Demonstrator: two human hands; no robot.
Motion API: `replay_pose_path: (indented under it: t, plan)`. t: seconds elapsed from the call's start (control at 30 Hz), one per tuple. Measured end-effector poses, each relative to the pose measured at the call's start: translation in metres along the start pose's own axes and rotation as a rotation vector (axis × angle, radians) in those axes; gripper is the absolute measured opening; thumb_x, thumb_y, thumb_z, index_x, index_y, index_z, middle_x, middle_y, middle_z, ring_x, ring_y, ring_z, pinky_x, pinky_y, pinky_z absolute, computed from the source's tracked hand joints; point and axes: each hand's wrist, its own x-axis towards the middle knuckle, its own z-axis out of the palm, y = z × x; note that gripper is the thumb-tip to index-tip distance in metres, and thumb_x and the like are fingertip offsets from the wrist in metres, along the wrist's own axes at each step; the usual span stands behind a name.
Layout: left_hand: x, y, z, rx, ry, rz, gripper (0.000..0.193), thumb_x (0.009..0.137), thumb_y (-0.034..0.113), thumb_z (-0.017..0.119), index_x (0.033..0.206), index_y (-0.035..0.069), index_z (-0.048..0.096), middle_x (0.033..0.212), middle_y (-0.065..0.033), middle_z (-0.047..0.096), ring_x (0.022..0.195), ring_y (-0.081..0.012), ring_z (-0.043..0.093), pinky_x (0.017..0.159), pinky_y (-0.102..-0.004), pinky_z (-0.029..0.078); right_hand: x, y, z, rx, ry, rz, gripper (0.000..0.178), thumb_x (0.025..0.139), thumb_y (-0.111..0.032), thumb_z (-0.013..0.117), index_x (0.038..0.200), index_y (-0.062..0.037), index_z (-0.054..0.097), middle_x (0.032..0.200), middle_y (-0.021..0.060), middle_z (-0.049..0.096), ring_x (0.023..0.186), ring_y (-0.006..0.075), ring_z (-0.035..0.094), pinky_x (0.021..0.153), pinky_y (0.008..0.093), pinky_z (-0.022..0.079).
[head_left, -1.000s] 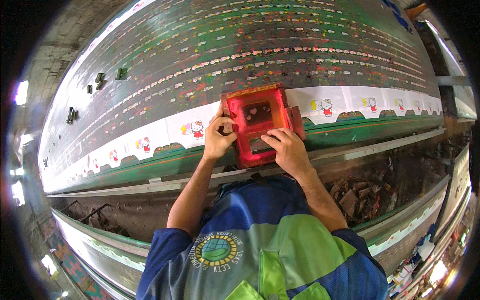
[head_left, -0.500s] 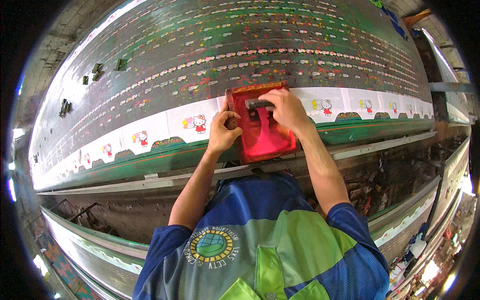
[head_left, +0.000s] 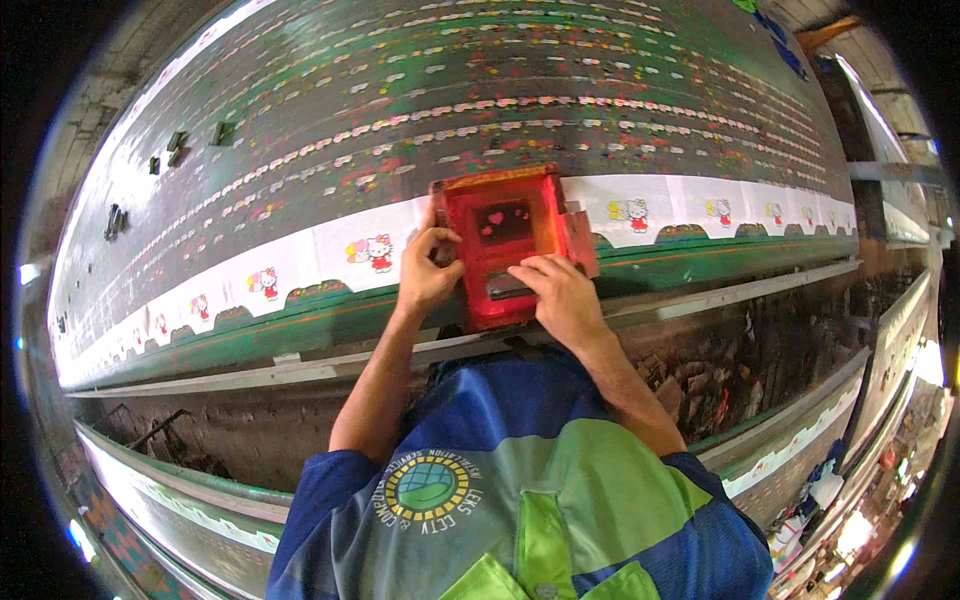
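A red-stained screen printing frame [head_left: 497, 178] lies over the white fabric strip [head_left: 322, 262] along the near edge of a long printing table. My left hand [head_left: 428, 270] grips the frame's left side, its thumb and fingers curled around the edge. In my right hand [head_left: 565, 300] is a small dark squeegee [head_left: 510, 287], held low inside the frame near its near end. Heart shapes show in the dark window of the mesh above the squeegee. Cartoon cat figures with balloons and red clothes are printed on the strip to both sides.
The dark, ink-spotted tabletop [head_left: 330, 110] stretches away beyond the strip. Several small dark blocks [head_left: 177, 145] sit at its far left. A pale rail [head_left: 240, 375] runs along the table's near side, above a gap with debris [head_left: 690, 385]. Another table lies behind me.
My right hand has drawn the squeegee from the frame's far part toward me. The pink ink streak has gone from the middle, and the dark window now shows.
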Motion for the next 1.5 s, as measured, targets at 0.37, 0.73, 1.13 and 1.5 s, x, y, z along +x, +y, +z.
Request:
replay_pose_path:
  t: [0.37, 0.73, 1.13, 1.5]
  plan:
    - [0.017, 0.099, 0.153, -0.069, 0.024, 0.196, 0.031, 0.073, 0.003, 0.077, 0.104, 0.004, 0.078, 0.177, -0.0367, 0.037, 0.161, -0.0434, 0.05, 0.121, -0.041, 0.047, -0.052, 0.132, -0.111, -0.001, 0.072, -0.03, 0.044, 0.086, 0.003, 0.064, 0.125, -0.0077, 0.082, 0.121, 0.0075, 0.077, 0.118, 0.0317, 0.07, 0.104, 0.0443, 0.06]
    - [0.042, 0.1, 0.21, -0.147, -0.073, -0.032, 0.034, 0.072, -0.011, 0.077, 0.104, 0.0, 0.072, 0.185, -0.0223, 0.033, 0.159, -0.026, 0.049, 0.12, -0.038, 0.047, -0.068, 0.193, -0.135, 0.045, 0.038, -0.02, 0.048, 0.085, 0.007, 0.065, 0.127, -0.0071, 0.083, 0.122, 0.0085, 0.078, 0.118, 0.0317, 0.071, 0.105, 0.0446, 0.06]
    - [0.042, 0.097, 0.211, -0.307, -0.069, -0.244, 0.032, 0.074, -0.006, 0.075, 0.106, 0.001, 0.075, 0.184, -0.0222, 0.035, 0.143, -0.0205, 0.064, 0.107, -0.0347, 0.056, -0.059, 0.199, -0.139, 0.038, -0.081, -0.058, 0.038, 0.089, -0.001, 0.067, 0.124, -0.0102, 0.081, 0.115, 0.0103, 0.078, 0.113, 0.0343, 0.072, 0.1, 0.0469, 0.06]
    - [0.04, 0.098, 0.211, -0.41, -0.076, -0.09, 0.032, 0.075, -0.011, 0.073, 0.106, 0.0, 0.073, 0.186, -0.0149, 0.034, 0.147, -0.0175, 0.057, 0.11, -0.0323, 0.05, 0.055, 0.221, -0.136, -0.004, 0.011, -0.016, 0.032, 0.092, -0.003, 0.073, 0.123, -0.0097, 0.082, 0.116, 0.0152, 0.08, 0.11, 0.0417, 0.074, 0.098, 0.0511, 0.059]
